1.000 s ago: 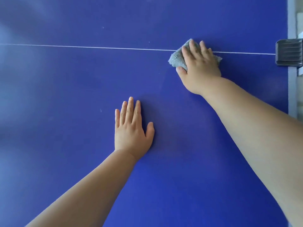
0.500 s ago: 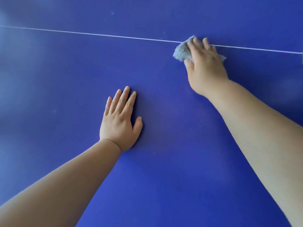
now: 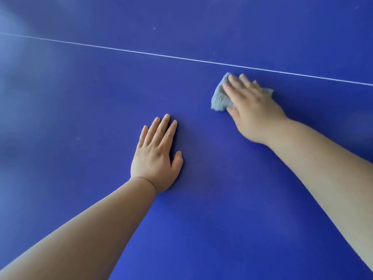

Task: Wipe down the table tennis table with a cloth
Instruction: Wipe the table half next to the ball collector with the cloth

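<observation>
The blue table tennis table (image 3: 80, 110) fills the head view, with a thin white line (image 3: 141, 53) running across it. A crumpled grey-blue cloth (image 3: 220, 99) lies on the surface just below that line. My right hand (image 3: 252, 110) presses flat on the cloth with straight fingers; the cloth shows past the fingertips and at both sides of the hand. My left hand (image 3: 157, 156) rests flat on the bare table, fingers straight and together, to the lower left of the cloth.
Small pale specks (image 3: 154, 28) dot the surface beyond the white line. No table edge or other object is in view.
My right hand has drawn the cloth off the white line toward me. The view has shifted left, so the black fitting and white edge at the right have left the frame.
</observation>
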### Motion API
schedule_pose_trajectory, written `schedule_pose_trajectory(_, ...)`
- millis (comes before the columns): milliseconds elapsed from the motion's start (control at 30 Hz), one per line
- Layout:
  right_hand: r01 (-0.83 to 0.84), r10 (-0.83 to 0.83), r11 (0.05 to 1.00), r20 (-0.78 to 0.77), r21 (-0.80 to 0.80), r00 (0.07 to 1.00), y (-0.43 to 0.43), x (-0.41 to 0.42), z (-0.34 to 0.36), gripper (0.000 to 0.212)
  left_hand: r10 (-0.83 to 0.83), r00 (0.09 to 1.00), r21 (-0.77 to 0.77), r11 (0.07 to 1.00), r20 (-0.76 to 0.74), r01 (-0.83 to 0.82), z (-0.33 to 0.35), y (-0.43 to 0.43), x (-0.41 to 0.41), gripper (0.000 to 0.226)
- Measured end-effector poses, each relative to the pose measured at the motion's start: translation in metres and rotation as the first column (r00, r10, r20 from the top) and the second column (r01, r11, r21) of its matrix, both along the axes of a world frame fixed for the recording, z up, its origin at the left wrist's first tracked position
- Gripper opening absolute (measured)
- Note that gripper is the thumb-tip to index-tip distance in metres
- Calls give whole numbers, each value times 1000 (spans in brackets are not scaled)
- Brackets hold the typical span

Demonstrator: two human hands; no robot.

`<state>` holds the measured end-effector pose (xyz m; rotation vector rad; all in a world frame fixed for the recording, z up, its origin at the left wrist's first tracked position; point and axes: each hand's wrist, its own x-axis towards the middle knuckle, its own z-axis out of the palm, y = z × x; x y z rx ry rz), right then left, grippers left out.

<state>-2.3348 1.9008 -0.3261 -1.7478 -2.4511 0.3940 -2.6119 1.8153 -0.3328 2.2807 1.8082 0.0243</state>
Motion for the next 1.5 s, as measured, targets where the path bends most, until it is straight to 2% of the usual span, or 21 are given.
schedule_pose_trajectory(67,201,-199,979,38,-35,979,44,3,3,68,-1,1000,0,1000,-2,1,0,0,0,76)
schedule_pose_trajectory(133,233,-232,971,29,-44,972,60,-13,7,71,-2,1000,-2,1000,-5,2,-1,1,0,76)
schedule_pose_trajectory(233,-69,69,998,-44,12,997,28,-52,6,69,4,1000,3,1000,-6,-4,-2,2,-1,81)
schedule_pose_trajectory(300,-337,336,942,-79,2,939,-19,-63,2,68,11,1000,11,1000,9,-11,-5,2,-2,83)
schedule_pose_trajectory(400,-485,485,874,-112,27,867,-48,-43,-8,62,8,1000,16,1000,-4,-8,-9,1,-4,84)
schedule_pose_trajectory(467,-350,352,936,-65,27,934,-16,-26,-11,62,8,999,6,1000,-33,-8,-10,1,-5,84)
schedule_pose_trajectory(533,-55,55,998,-3,1,998,34,-11,-7,65,4,999,-1,1000,-48,-4,-9,1,-4,83)
schedule_pose_trajectory(600,164,-164,986,33,-10,986,70,-5,-2,67,6,999,-4,1000,-44,-6,-8,0,-4,83)
schedule_pose_trajectory(633,199,-199,980,46,8,979,76,-10,-1,66,7,999,-5,1000,-43,-8,-7,1,-3,83)
schedule_pose_trajectory(700,91,-92,995,42,27,995,62,-29,-2,64,9,999,-4,1000,-43,-9,-8,1,-3,83)
schedule_pose_trajectory(833,-330,330,944,-42,10,943,-32,-38,-8,60,9,1000,1,1000,-28,-9,-8,2,-3,84)
schedule_pose_trajectory(900,-369,370,929,-50,43,928,-63,-13,-11,58,10,1000,5,1000,-27,-9,-7,2,-3,84)
schedule_pose_trajectory(933,-311,314,948,-43,62,948,-66,5,-11,56,10,1000,8,1000,-29,-10,-7,1,-2,84)
schedule_pose_trajectory(1000,-41,41,993,6,108,999,-49,41,-11,56,9,999,11,1000,-34,-9,-7,1,-2,83)
schedule_pose_trajectory(1067,308,-314,947,58,95,948,-19,73,-6,57,6,999,9,1000,-42,-6,-6,0,-2,83)
schedule_pose_trajectory(1133,491,-493,870,58,46,868,7,80,0,58,6,999,8,1000,-44,-5,-5,0,-1,83)
schedule_pose_trajectory(1200,411,-413,910,49,47,909,15,52,2,59,7,999,7,1000,-44,-7,-4,0,-1,83)
schedule_pose_trajectory(1300,-11,10,999,18,50,1000,-18,-16,0,64,13,999,3,1000,-45,-12,-3,1,-1,84)
schedule_pose_trajectory(1367,-268,269,963,-28,28,963,-67,-45,-7,65,11,999,4,1000,-32,-11,-4,2,-1,85)
schedule_pose_trajectory(1433,-372,372,928,-83,23,924,-100,-44,-9,61,10,1000,8,1000,-22,-9,-4,1,-1,84)
schedule_pose_trajectory(1500,-321,326,945,-85,67,941,-90,-25,-8,57,11,999,8,1000,-30,-11,-5,1,-1,84)
